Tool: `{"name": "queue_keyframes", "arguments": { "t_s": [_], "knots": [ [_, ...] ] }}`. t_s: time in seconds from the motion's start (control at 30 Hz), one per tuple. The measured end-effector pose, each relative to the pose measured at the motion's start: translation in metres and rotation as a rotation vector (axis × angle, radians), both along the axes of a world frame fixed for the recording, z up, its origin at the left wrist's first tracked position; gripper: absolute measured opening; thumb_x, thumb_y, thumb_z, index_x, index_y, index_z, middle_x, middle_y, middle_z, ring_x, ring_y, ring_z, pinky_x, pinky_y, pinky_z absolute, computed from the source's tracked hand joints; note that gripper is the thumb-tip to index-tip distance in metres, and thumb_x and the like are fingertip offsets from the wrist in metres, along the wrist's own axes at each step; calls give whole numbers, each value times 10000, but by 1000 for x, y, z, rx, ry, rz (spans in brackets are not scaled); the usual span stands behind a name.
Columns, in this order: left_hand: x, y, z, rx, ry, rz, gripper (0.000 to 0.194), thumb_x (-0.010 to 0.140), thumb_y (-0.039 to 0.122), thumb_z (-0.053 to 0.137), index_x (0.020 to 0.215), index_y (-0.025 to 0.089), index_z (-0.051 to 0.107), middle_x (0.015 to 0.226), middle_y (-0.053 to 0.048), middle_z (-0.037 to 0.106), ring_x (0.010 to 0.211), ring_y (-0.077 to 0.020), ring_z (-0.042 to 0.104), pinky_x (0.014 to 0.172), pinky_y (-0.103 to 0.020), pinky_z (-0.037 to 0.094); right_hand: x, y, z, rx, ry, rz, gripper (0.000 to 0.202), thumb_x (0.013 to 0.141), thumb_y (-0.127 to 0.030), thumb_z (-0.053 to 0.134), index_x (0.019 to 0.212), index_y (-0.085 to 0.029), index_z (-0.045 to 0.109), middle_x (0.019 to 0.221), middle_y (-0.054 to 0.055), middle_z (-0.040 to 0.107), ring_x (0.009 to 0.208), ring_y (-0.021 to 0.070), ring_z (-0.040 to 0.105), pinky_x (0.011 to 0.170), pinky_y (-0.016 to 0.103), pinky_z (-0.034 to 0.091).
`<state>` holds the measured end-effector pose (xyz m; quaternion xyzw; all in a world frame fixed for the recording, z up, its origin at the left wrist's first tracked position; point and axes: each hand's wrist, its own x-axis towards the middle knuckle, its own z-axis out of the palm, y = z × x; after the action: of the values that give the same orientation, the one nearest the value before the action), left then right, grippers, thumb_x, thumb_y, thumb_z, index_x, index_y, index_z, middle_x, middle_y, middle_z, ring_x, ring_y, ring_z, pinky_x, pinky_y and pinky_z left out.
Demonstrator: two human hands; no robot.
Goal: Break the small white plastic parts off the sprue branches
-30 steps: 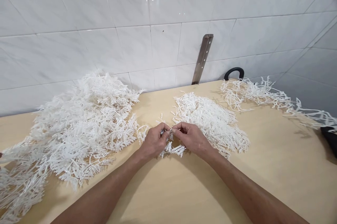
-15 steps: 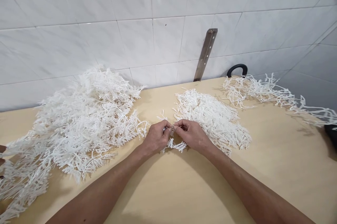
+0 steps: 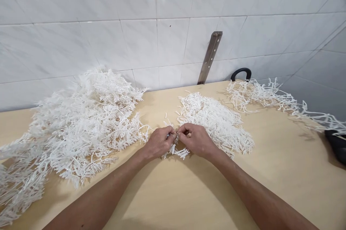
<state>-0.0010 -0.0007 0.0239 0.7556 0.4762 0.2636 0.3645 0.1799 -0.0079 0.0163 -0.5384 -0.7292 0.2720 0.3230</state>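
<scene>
My left hand (image 3: 161,140) and my right hand (image 3: 195,138) meet over the table, fingertips pinched close together. Between them is a small white branched plastic piece (image 3: 177,138), mostly hidden by the fingers. Thin white plastic sticks (image 3: 180,152) show just below the hands, touching or near the tabletop; whether they join the held piece I cannot tell. Right beside my right hand spreads a heap of short white sticks (image 3: 213,122). A much bigger, tangled heap of white branched plastic pieces (image 3: 89,125) lies to the left of my left hand.
Bare, thicker white branching strands (image 3: 259,94) stretch along the table's right back. Behind them stands a black curved handle (image 3: 241,73). A dark object (image 3: 336,143) sits at the right edge. A metal strip (image 3: 210,57) leans against the tiled wall (image 3: 137,42) behind the wooden table (image 3: 173,194).
Both hands stay pinched together, with slight finger movement. A small loose white stick now shows behind them. Another person's fingers at the left edge have gone from view. The view has shifted slightly.
</scene>
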Motion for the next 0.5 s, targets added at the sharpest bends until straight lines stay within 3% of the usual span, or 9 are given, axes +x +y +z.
{"name": "queue_keyframes", "arguments": {
  "t_s": [0.13, 0.23, 0.33, 0.5],
  "knots": [
    [-2, 7, -4, -17, -53, 21, 168, 846, 260, 482, 710, 194, 556, 620, 27, 532, 595, -134, 441, 573, -249, 322, -7, -1, -3, 289, -170, 52, 155, 864, -150, 484, 788, -192, 612, 796, 49, 647, 658, 144, 573, 605, 261, 426],
    [-4, 12, -7, -74, -128, 46, 166, 845, 292, 498, 718, 191, 538, 625, 33, 516, 589, -125, 429, 564, -239, 337, -13, 1, -10, 336, -166, 23, 164, 911, -187, 459, 807, -196, 585, 808, 55, 637, 657, 146, 567, 617, 266, 423],
    [-6, 12, -8, -137, -187, 26, 174, 840, 318, 519, 730, 184, 542, 633, 29, 522, 581, -117, 436, 549, -230, 346, -11, 6, -15, 305, -100, -99, 116, 888, -207, 489, 798, -205, 562, 747, 40, 627, 638, 159, 561, 613, 277, 427],
    [-4, 6, -8, -172, -254, -4, 187, 833, 341, 552, 758, 170, 568, 643, 27, 530, 561, -96, 424, 529, -213, 338, 17, 20, -12, 272, -64, -389, 85, 844, -236, 513, 770, -212, 548, 679, 30, 616, 601, 176, 557, 626, 310, 434]
  ]
}}
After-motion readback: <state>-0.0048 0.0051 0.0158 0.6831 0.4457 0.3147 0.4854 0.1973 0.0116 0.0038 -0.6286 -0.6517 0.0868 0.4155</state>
